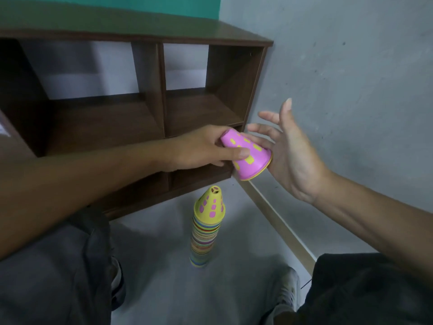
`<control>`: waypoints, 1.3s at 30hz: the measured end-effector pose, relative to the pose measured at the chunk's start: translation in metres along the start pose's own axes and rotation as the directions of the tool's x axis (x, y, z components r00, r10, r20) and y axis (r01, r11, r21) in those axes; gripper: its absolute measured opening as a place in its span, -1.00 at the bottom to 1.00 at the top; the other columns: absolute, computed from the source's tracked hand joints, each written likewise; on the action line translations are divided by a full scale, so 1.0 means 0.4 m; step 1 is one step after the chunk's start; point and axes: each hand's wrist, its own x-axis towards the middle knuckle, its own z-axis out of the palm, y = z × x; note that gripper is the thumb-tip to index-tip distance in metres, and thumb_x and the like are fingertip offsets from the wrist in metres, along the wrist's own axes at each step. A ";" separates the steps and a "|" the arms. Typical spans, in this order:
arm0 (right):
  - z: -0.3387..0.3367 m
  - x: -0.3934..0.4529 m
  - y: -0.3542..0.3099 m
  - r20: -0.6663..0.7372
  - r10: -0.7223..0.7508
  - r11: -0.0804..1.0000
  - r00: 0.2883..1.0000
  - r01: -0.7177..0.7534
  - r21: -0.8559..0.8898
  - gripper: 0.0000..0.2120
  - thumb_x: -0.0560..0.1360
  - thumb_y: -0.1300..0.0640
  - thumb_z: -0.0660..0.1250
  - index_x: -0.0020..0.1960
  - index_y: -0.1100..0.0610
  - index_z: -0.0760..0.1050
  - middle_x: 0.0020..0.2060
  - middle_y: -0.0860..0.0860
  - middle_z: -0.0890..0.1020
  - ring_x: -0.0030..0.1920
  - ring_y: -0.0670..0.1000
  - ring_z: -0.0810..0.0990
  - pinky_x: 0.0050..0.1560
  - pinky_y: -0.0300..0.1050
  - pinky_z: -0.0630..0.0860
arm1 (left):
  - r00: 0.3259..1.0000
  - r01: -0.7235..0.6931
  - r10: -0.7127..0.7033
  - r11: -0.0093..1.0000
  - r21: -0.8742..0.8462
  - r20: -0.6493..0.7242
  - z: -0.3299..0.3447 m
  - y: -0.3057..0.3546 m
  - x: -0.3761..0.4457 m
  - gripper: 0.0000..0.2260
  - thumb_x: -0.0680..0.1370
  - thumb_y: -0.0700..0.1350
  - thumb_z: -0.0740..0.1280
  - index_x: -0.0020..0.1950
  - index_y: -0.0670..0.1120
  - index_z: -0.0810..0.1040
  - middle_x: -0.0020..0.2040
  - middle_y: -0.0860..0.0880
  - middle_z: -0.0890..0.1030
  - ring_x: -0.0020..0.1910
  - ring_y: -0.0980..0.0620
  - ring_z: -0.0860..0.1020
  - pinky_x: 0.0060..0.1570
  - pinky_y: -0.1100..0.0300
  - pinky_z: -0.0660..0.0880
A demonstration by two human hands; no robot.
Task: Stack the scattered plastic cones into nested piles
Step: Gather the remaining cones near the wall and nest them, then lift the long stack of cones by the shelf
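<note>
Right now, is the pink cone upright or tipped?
Tipped: the pink cone lies slanted in the left hand, narrow top up-left, wide rim down-right against the open right hand.

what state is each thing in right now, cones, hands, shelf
pink cone: held in the air, tilted, a yellow one nested inside
cone stack: upright on the floor, yellow cone on top
left hand: grips the pink cone
right hand: open, fingers touching the cone's rim
shelf: visible compartments hold nothing

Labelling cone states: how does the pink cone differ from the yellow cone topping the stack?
The pink cone is held in the left hand's grip, tilted in the air; the yellow cone stands upright, nested on the striped stack on the floor. Colours are reversed: pink with yellow showing through the slots, against yellow with pink. Both share the slotted cone shape.
</note>
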 end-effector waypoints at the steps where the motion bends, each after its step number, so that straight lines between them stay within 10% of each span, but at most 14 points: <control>1: -0.001 -0.004 -0.002 0.013 0.029 0.999 0.999 -0.030 0.033 -0.47 0.62 -0.28 0.04 0.31 0.11 0.41 0.11 0.16 0.56 0.05 0.06 0.69 -0.04 -0.02 0.65 | 1.000 0.006 -0.005 0.996 -0.089 0.007 0.005 0.003 0.000 -0.59 0.53 0.01 0.43 0.33 -0.09 0.53 0.20 -0.03 0.67 0.20 0.10 0.62 0.14 0.13 0.60; 7: -0.002 -0.005 0.012 0.040 0.096 0.993 0.995 -0.099 0.066 -0.45 0.62 -0.29 0.05 0.33 0.12 0.42 0.19 0.15 0.56 0.15 0.05 0.65 0.04 -0.06 0.64 | 0.996 0.070 -0.081 0.969 -0.236 -0.035 0.001 -0.003 0.007 -0.72 0.58 -0.14 0.40 0.29 -0.09 0.52 0.18 -0.09 0.67 0.15 0.05 0.66 0.02 0.17 0.63; 11: -0.016 0.002 0.038 0.020 0.123 0.992 0.992 -0.122 -0.039 -0.44 0.62 -0.29 0.06 0.36 0.10 0.45 0.24 0.11 0.58 0.23 0.05 0.62 0.11 -0.05 0.62 | 0.992 0.101 -0.106 0.993 -0.067 -0.066 -0.036 0.002 -0.006 -0.64 0.54 -0.09 0.44 0.30 -0.04 0.48 0.16 -0.02 0.59 0.14 0.04 0.64 -0.02 0.16 0.65; 15: -0.037 0.018 0.069 -0.071 0.109 0.968 0.991 -0.122 -0.218 -0.51 0.64 -0.26 0.08 0.29 0.08 0.47 0.23 0.08 0.57 0.24 0.04 0.59 0.15 0.07 0.64 | 0.999 0.041 -0.023 0.891 0.452 -0.046 -0.043 0.009 -0.034 -0.57 0.53 -0.01 0.47 0.32 0.03 0.37 0.04 0.10 0.50 -0.04 0.17 0.56 -0.23 0.39 0.51; 22: -0.131 0.050 0.163 -0.139 0.125 0.827 0.982 -0.181 -0.533 -0.51 0.63 -0.23 0.16 0.26 0.18 0.45 0.11 0.02 0.59 0.13 0.02 0.62 0.15 0.09 0.63 | 0.986 0.102 -0.157 0.829 0.551 0.055 0.076 -0.114 -0.059 -0.41 0.50 -0.02 0.51 0.39 0.02 0.26 0.02 0.05 0.59 -0.08 0.08 0.59 -0.16 0.22 0.59; 27: -0.193 0.079 0.287 -0.146 0.157 0.740 0.977 -0.214 -0.638 -0.59 0.64 -0.18 0.20 0.11 0.18 0.50 0.02 0.04 0.61 -0.06 0.00 0.60 -0.13 -0.06 0.57 | 0.977 0.182 -0.129 0.916 0.358 -0.168 0.135 -0.221 -0.093 -0.52 0.41 0.02 0.58 0.21 -0.02 0.45 0.06 0.01 0.66 0.00 0.03 0.64 0.01 0.09 0.61; 31: -0.230 0.107 0.413 -0.114 0.259 0.642 0.959 -0.259 -0.722 -0.58 0.58 -0.26 0.21 0.02 0.10 0.51 0.05 0.17 0.65 0.00 0.17 0.66 0.07 0.17 0.65 | 0.943 0.184 -0.183 0.983 -0.024 -0.277 0.207 -0.272 -0.118 -0.46 0.25 0.12 0.59 0.14 -0.03 0.55 0.01 -0.05 0.68 -0.01 0.07 0.65 0.07 0.05 0.62; 39: -0.220 0.095 0.632 -0.153 0.468 0.664 0.871 -0.460 -0.590 -0.49 0.63 -0.26 0.12 0.12 0.19 0.50 -0.01 0.13 0.57 -0.06 0.13 0.57 0.10 0.16 0.59 | 0.749 0.146 -0.257 0.963 -0.226 -0.611 0.266 -0.313 -0.161 -0.63 0.44 -0.31 0.53 0.17 -0.16 0.50 -0.09 0.01 0.66 -0.16 0.22 0.62 -0.16 0.32 0.56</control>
